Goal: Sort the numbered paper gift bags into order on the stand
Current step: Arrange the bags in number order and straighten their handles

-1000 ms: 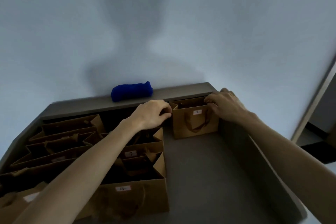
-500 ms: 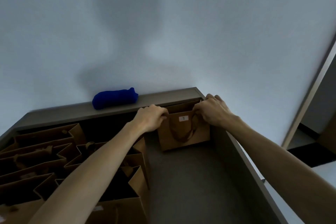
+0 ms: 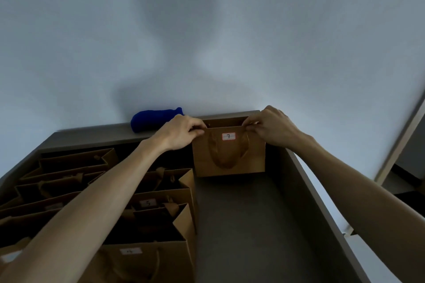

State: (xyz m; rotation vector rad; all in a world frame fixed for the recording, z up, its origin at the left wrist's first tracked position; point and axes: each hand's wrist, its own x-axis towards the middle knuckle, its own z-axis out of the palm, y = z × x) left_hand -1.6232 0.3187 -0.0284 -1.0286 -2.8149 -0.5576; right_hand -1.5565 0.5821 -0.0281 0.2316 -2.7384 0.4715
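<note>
Both hands have shifted their grip on the bag labelled 7: the left hand and right hand now pinch the top corners of its front panel, where earlier they were curled over its side edges.

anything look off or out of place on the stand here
One thing: a blue rolled cloth lies on the stand's back ledge, the only item that is not a paper bag. Otherwise the left hand and right hand pinch the top edge of the upright bag marked 7.
</note>
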